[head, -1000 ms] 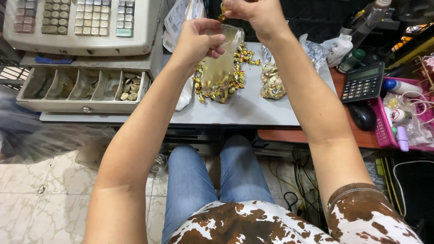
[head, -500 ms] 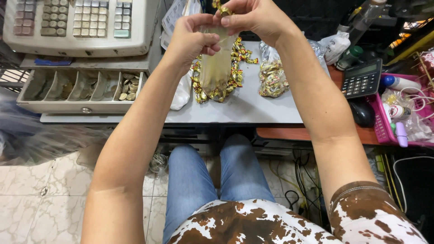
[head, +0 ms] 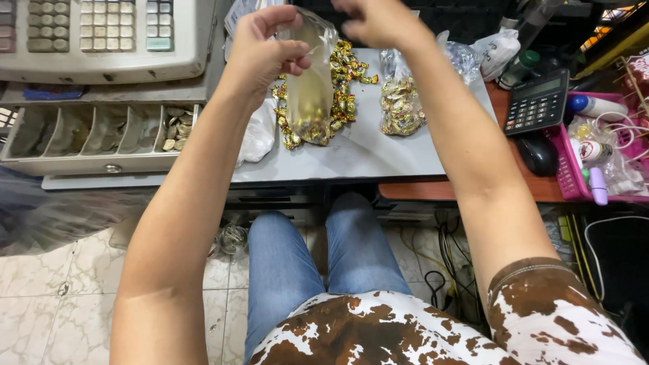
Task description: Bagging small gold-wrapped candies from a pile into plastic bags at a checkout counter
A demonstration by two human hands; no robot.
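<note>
While my left hand pinches the bag upright above the loose candy pile, my right hand hovers at its mouth, grip unclear; filling step, next more candy needed.

A single camera sits on the person's head and looks steeply down and forward, close over the seated body. Both forearms run up from the bottom corners to the top middle, where the left hand shows whole and the right hand is cut by the top border. The grey surface fills the upper middle, its near edge crossing the picture about halfway up. Below that edge the view drops onto the knees and the tiled floor. The register is cropped at the top left, the calculator lies far right.
</note>
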